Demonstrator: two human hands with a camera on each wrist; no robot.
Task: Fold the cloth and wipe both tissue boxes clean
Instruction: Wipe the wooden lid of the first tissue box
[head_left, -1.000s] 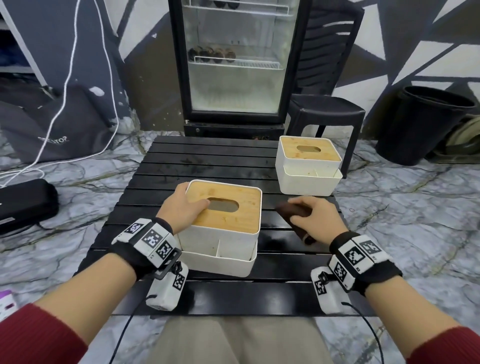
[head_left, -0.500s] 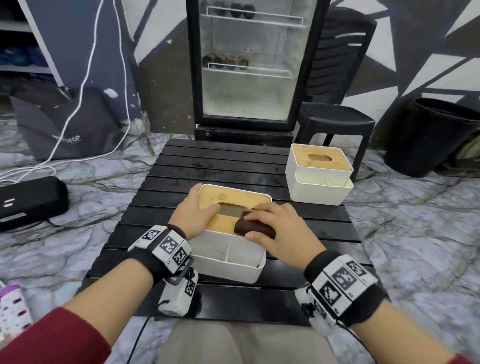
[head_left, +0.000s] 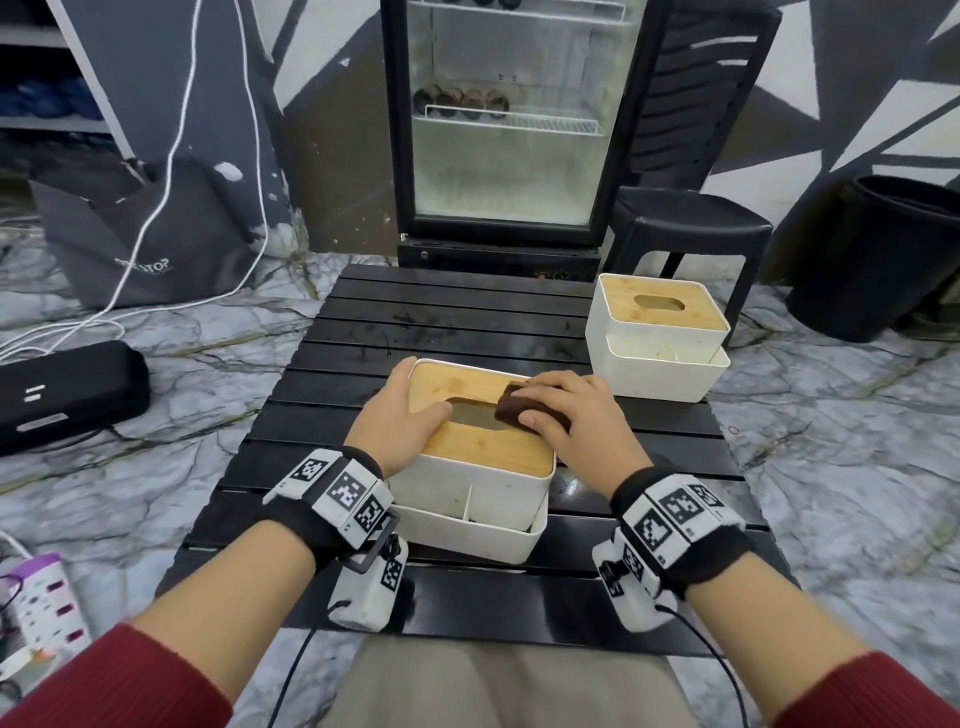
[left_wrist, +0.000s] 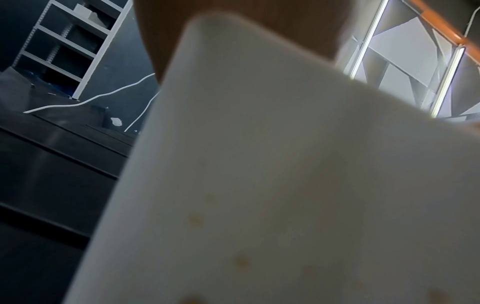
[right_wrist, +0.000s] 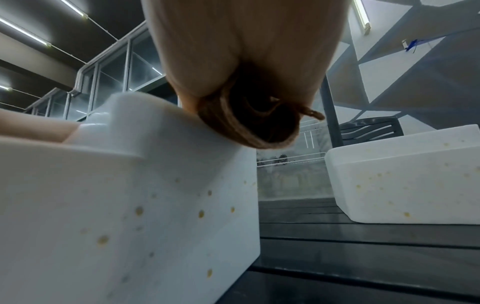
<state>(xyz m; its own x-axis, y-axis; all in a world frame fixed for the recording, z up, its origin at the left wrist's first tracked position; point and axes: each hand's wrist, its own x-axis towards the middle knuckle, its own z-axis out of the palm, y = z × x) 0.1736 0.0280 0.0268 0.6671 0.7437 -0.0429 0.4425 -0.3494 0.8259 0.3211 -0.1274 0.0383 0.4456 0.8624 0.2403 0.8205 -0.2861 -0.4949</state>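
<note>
What we saw around the black slatted table (head_left: 467, 322)

At top centre stood a glass-door fridge (head_left: 511, 124); right of it a black stool (head_left: 691, 223) and a black bin (head_left: 883, 254); at left a black case (head_left: 67, 389), a grey bag (head_left: 150, 244) and a white cable (head_left: 182, 171).

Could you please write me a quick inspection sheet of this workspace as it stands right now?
Surface: black slatted table, some smudges at the far end.
Job's things: near tissue box with yellowish spots on its white wall; far tissue box spotted too; folded brown cloth on the near box's wooden lid.
Clutter: nothing seen on the table.
Grip: left hand steadies the near box; right hand presses the cloth.
Cables: white cable on the floor, left.
Surroundings: glass-door fridge, black stool, black bin.
</note>
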